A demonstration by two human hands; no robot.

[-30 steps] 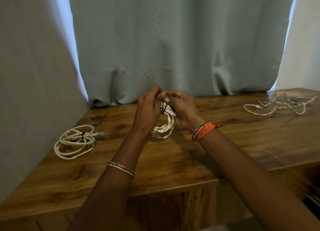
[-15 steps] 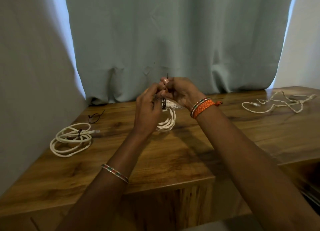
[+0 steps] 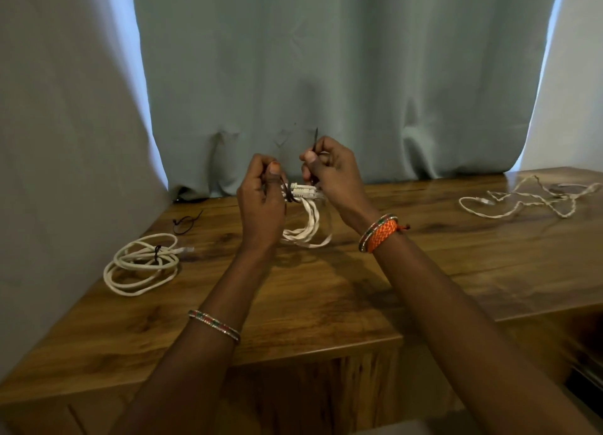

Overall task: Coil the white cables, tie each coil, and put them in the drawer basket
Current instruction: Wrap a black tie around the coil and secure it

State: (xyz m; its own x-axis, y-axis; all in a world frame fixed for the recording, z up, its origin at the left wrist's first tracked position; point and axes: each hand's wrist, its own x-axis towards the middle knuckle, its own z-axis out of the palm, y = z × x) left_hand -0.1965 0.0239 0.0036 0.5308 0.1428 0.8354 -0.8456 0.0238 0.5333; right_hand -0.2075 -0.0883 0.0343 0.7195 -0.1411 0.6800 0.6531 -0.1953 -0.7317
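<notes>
I hold a small white cable coil [image 3: 308, 229] up above the wooden table [image 3: 326, 297]. My left hand [image 3: 262, 203] grips the top of the coil where a dark tie [image 3: 288, 195] wraps it beside the white plugs. My right hand [image 3: 329, 170] pinches the tie's free end, which sticks up past my fingers. A second white coil [image 3: 140, 265], bound with a dark tie, lies at the left of the table. An uncoiled white cable [image 3: 528, 199] sprawls at the far right.
A spare dark tie [image 3: 186, 221] lies near the back left corner. A pale curtain [image 3: 326, 76] hangs behind the table and a grey wall closes the left side. The table's front edge drops to a wooden cabinet front.
Both hands lifted the coil off the table. My right hand moved up and apart from the left, drawing the tie's end upward.
</notes>
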